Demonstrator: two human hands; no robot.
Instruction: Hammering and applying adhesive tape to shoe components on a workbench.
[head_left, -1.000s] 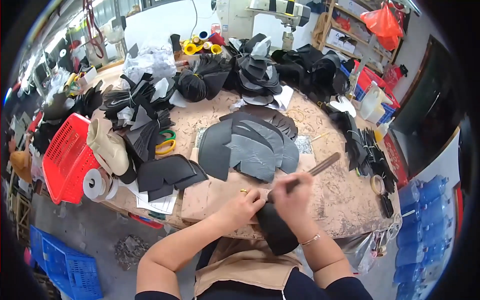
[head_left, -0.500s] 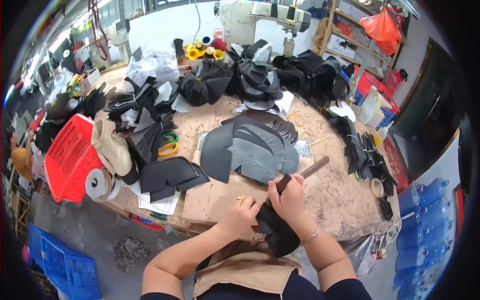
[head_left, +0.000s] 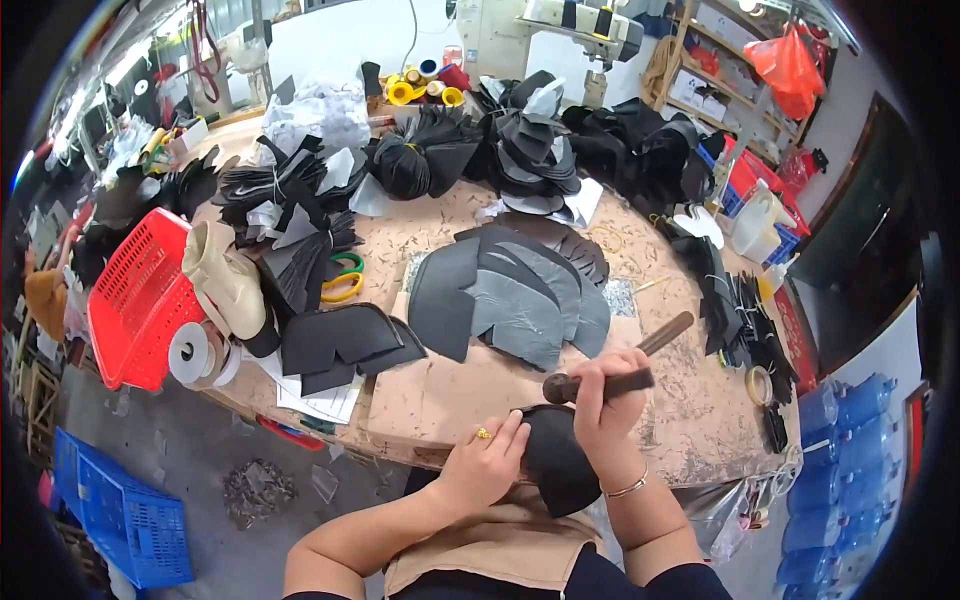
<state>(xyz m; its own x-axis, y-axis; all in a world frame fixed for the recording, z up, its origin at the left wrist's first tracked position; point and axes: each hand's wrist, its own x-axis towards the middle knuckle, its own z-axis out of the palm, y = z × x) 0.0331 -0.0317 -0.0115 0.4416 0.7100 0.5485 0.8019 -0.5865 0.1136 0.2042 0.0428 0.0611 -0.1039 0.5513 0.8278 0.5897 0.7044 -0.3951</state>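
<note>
My right hand [head_left: 612, 425] is closed round a hammer [head_left: 668, 332]; its wooden handle sticks out to the upper right and the dark head lies across my fingers. Just below the hammer, a curved black upper piece [head_left: 556, 450] hangs over the table's near edge. With its fingers together, my left hand [head_left: 482, 465] grips that piece by its left side; the thumb is hidden. Beyond my hands lies a fanned stack of black and grey cut pieces [head_left: 520, 310]. More black pieces [head_left: 345, 345] lie to its left.
At the left stand a red basket [head_left: 140, 300], a cream boot [head_left: 222, 280] and tape rolls [head_left: 190, 355]. Scissors [head_left: 343, 285] with green and yellow handles lie near them. Black bundles [head_left: 415, 160] line the back, before a sewing machine [head_left: 580, 35]. Blue bottles [head_left: 840, 470] are stacked at right.
My right hand has lifted the hammer a little to the right, off the black piece, and its head has turned. My left hand has shifted slightly, and the black piece lies flatter.
</note>
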